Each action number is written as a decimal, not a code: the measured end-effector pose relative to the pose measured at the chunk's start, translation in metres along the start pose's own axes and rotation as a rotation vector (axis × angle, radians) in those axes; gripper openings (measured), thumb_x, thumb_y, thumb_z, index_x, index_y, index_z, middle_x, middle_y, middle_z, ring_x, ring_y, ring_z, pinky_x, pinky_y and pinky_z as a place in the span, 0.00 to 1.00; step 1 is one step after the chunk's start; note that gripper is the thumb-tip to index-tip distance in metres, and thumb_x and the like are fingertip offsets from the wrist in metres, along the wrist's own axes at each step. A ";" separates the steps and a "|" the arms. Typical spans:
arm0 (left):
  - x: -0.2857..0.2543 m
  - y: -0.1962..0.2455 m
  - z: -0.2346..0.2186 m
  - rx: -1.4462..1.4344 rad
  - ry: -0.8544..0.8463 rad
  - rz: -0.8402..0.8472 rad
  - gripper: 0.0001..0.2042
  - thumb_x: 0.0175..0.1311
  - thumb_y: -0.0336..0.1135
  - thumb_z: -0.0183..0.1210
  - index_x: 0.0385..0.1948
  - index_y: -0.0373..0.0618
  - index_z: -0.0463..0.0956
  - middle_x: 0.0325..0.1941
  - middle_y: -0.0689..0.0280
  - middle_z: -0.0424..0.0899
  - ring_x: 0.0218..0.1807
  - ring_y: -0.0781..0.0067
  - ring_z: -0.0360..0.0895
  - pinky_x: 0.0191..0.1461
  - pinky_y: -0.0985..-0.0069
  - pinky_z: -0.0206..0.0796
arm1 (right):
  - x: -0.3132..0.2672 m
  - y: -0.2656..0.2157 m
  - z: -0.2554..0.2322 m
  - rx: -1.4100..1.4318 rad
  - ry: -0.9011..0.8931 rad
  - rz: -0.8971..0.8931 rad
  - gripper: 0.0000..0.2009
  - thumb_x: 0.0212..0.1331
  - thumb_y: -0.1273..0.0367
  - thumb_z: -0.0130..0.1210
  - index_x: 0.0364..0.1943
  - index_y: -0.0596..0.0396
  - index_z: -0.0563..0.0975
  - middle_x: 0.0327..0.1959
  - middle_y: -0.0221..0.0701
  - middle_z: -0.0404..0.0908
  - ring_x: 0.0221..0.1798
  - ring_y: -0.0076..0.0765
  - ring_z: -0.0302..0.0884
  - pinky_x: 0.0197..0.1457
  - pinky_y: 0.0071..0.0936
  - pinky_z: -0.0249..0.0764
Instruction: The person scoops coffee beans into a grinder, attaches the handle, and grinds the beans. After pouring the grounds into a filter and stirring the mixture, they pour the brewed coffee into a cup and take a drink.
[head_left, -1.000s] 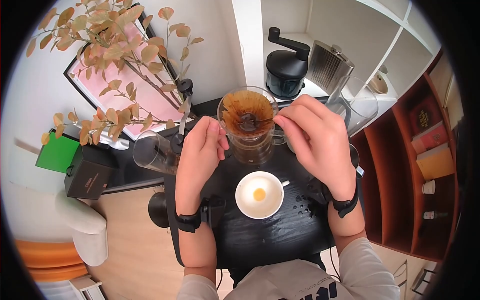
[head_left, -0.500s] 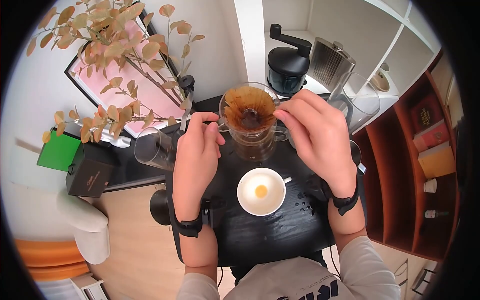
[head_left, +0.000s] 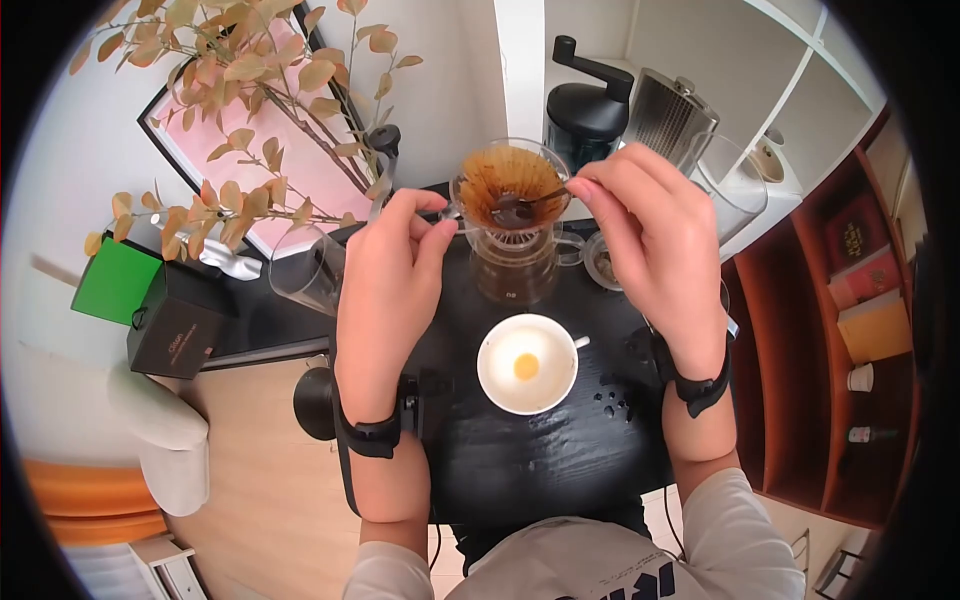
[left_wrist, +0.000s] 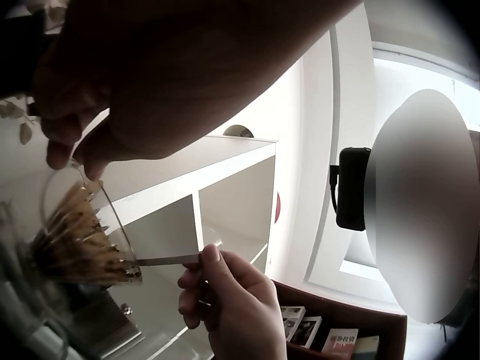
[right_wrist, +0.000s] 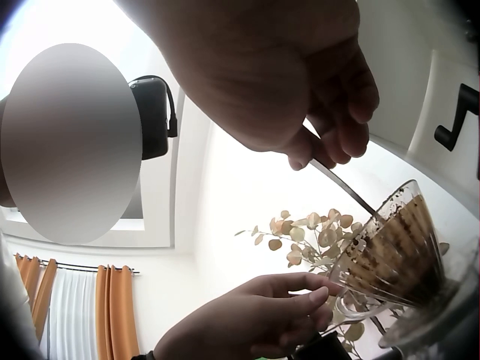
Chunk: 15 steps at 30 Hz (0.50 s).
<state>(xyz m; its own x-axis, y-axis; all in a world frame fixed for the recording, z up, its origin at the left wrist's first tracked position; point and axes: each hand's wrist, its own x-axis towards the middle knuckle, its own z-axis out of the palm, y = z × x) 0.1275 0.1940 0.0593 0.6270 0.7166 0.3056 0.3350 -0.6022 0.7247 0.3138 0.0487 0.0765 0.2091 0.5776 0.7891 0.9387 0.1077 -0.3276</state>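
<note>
- Left hand (head_left: 385, 275) pinches the glass dripper (head_left: 508, 190) by its rim, thumb and fingers closed on it.
- Right hand (head_left: 655, 235) fingertips grip the spoon (head_left: 525, 205), bowl inside the dripper.

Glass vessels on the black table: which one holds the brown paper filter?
The glass dripper on the carafe, between the left hand and the right hand. The glass tumbler lies tipped, and the glass pitcher holds no filter.
</note>
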 end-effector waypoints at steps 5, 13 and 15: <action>-0.001 -0.002 -0.001 0.028 0.092 0.066 0.08 0.69 0.26 0.65 0.46 0.35 0.80 0.26 0.55 0.82 0.28 0.54 0.80 0.35 0.63 0.71 | -0.002 -0.005 -0.003 0.009 0.035 -0.029 0.04 0.62 0.75 0.67 0.33 0.59 0.82 0.27 0.36 0.77 0.26 0.48 0.77 0.29 0.38 0.71; -0.003 -0.002 -0.006 0.120 0.097 0.039 0.10 0.70 0.29 0.66 0.47 0.35 0.83 0.27 0.62 0.82 0.28 0.71 0.77 0.35 0.72 0.70 | -0.008 0.008 -0.010 0.217 0.072 0.116 0.04 0.65 0.75 0.65 0.36 0.63 0.85 0.26 0.36 0.80 0.24 0.36 0.74 0.29 0.30 0.67; -0.001 -0.002 -0.006 0.156 0.097 0.052 0.10 0.72 0.30 0.65 0.49 0.35 0.84 0.28 0.69 0.80 0.29 0.82 0.74 0.36 0.79 0.68 | -0.009 0.009 -0.010 0.282 0.080 0.130 0.05 0.65 0.74 0.65 0.38 0.63 0.85 0.27 0.36 0.82 0.26 0.36 0.75 0.30 0.29 0.69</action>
<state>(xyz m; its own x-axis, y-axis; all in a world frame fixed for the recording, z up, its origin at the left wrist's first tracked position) 0.1223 0.1969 0.0609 0.5783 0.7091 0.4035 0.4135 -0.6811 0.6042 0.3237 0.0362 0.0719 0.3536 0.5370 0.7659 0.7920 0.2638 -0.5505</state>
